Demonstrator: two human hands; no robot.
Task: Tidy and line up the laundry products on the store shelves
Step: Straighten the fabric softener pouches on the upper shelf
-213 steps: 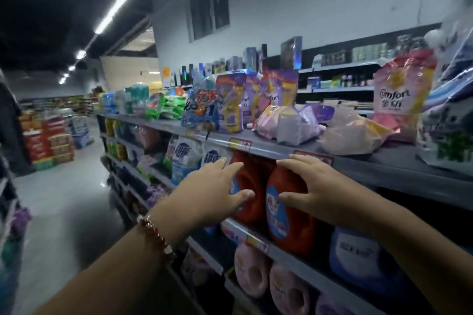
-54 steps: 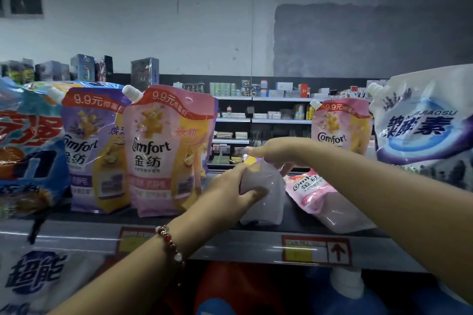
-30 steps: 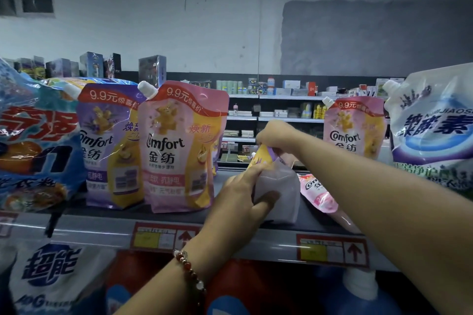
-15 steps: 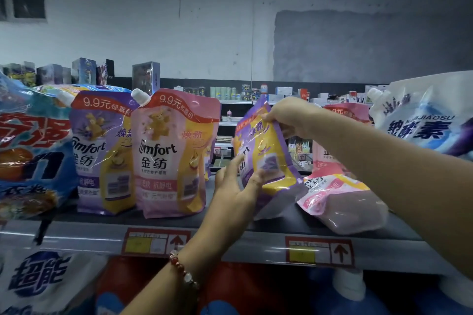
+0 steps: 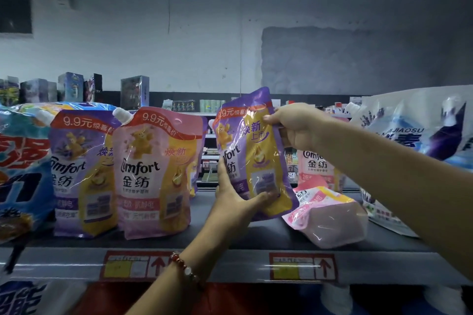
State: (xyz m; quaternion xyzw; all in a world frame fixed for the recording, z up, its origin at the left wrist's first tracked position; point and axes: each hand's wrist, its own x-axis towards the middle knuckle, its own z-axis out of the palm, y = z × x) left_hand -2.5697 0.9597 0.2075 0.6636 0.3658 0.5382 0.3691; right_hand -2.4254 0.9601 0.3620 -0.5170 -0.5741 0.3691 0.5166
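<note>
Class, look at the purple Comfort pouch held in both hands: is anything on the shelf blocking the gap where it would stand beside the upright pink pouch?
Nothing visible blocks it. The shelf between the upright pink pouch and the fallen pink pouch is bare; the fallen one only crowds the right.

Purple Comfort pouches (image 5: 252, 153): two. Pink Comfort pouches (image 5: 153, 174): three. Price tags (image 5: 302, 267): two.

Both hands (image 5: 294, 128) hold a purple pouch (image 5: 253, 153) upright on the shelf (image 5: 230, 238).
</note>
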